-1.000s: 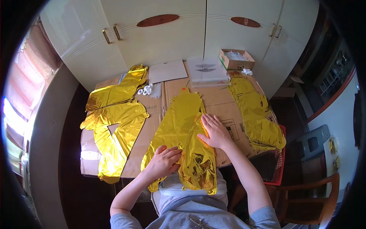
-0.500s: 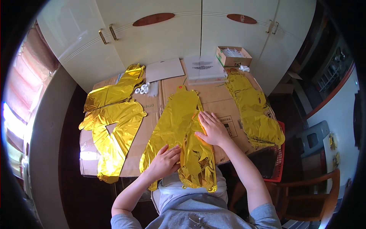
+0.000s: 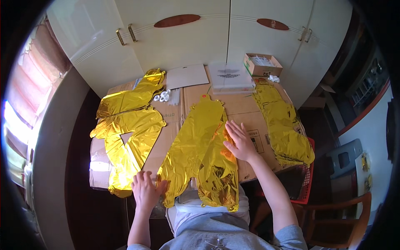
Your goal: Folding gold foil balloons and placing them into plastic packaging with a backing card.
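The gold balloon [image 3: 200, 150] lies flat at the table's [image 3: 246, 110] six o'clock edge, hanging over it. The right hand [image 3: 238, 141], fingers spread, presses it flat; the left hand [image 3: 146, 191], fingers loosely together, pins its seven o'clock corner.

A flat, uninflated gold foil balloon [image 3: 200, 146] lies lengthwise down the middle of the table, its narrow top end pointing away. Its shiny surface is creased and wrinkled. The lower end splits into two legs; both hang over the near table edge, and the right one is more crumpled, showing an orange glint.
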Action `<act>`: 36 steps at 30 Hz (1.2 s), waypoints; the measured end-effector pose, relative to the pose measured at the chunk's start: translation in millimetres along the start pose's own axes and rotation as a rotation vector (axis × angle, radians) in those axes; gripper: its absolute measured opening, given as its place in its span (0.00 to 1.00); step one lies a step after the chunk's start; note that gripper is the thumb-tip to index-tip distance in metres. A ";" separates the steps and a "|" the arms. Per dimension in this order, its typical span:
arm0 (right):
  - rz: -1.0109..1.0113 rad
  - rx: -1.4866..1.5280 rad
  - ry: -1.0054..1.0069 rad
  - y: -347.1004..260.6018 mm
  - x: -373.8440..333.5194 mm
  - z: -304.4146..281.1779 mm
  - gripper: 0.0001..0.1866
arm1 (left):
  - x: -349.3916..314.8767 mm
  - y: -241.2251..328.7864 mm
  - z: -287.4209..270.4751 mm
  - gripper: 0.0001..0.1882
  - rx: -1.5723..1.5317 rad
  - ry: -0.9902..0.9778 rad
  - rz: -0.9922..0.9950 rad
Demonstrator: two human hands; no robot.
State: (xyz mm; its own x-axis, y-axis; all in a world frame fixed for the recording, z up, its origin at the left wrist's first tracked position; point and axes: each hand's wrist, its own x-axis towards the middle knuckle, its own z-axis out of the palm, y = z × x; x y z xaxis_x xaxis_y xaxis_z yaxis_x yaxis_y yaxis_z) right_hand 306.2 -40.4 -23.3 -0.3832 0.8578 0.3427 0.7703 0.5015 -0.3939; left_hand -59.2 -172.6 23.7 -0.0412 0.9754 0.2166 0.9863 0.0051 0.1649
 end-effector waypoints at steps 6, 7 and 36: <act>-0.080 -0.199 -0.272 -53.7 1.1 -13.9 0.37 | -15.9 5.3 3.8 0.28 -0.035 -0.056 -0.137; -0.102 -0.218 -0.340 -64.7 -0.6 -14.1 0.37 | -15.9 6.5 7.3 0.27 -0.024 -0.036 -0.134; -0.210 -0.189 -0.272 -45.1 -23.2 4.8 0.38 | -8.2 29.2 19.8 0.25 -0.093 -0.045 -0.005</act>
State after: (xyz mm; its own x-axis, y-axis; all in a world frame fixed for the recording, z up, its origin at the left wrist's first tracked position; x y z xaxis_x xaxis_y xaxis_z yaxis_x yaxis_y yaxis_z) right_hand 277.8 -82.4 -17.6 -0.6441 0.7501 0.1501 0.7313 0.6614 -0.1667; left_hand -26.9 -176.1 7.7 -0.0368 0.9843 0.1726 0.9670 -0.0085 0.2548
